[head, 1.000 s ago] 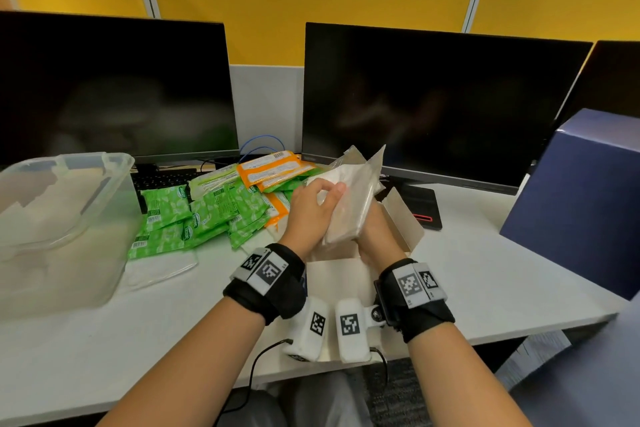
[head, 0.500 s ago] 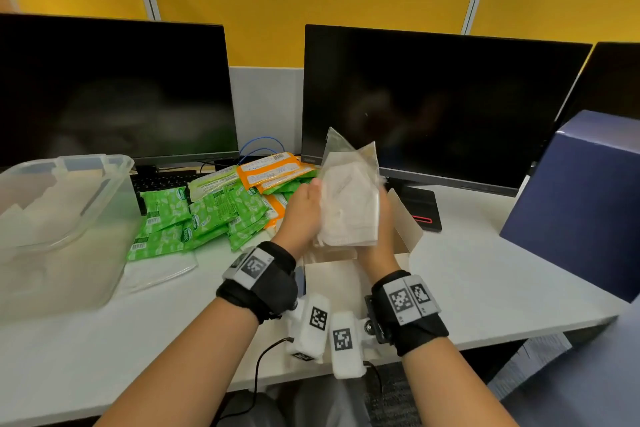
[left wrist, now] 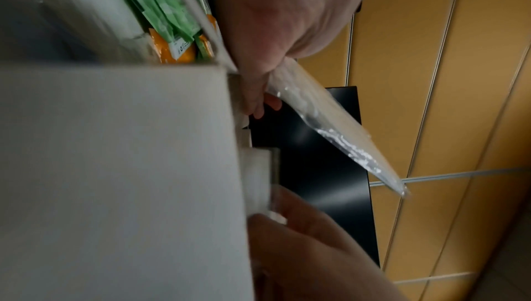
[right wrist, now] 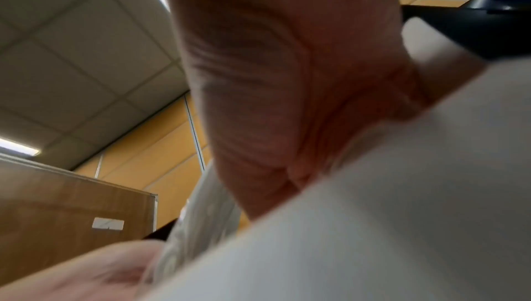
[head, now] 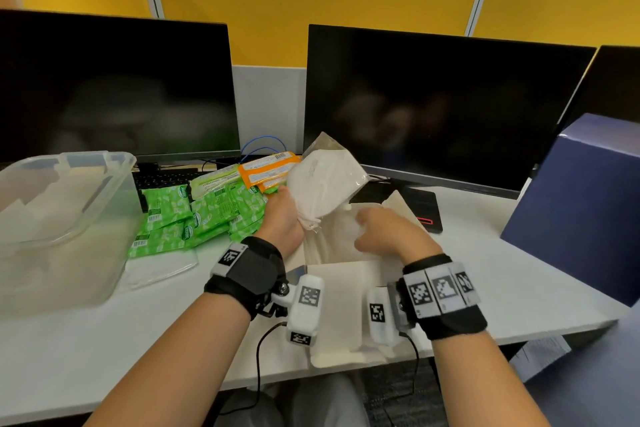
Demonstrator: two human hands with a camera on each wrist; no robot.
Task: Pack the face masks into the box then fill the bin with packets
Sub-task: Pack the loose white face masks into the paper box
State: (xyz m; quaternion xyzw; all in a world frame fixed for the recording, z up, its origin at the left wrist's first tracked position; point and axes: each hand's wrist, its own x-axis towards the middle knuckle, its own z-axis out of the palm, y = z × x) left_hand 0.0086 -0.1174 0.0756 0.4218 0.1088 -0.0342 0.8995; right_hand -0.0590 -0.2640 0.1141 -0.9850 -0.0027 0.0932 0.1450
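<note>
A white face mask sealed in a clear plastic sleeve [head: 323, 180] is tilting up above the open white cardboard box [head: 341, 274], which is sitting on the white table [head: 519, 274] at the centre of the head view. The left hand [head: 282, 222] is gripping the sleeve's lower left edge, with fingers curled around it. The right hand [head: 388, 230] is reaching down into the open box, with fingers bent over the white packs inside; whether it is gripping one is not clear. At 10 o'clock from the box, a pile of green foil packets [head: 194, 215] is lying on the table, with orange packets [head: 268, 172] at its far edge. Farther out at 9 o'clock, a clear plastic bin [head: 65, 218] is standing. At 3 o'clock, a dark blue box [head: 581, 204] is leaning. Two dark monitors [head: 440, 104] are standing at 12 o'clock before a yellow partition wall [head: 311, 0].
</note>
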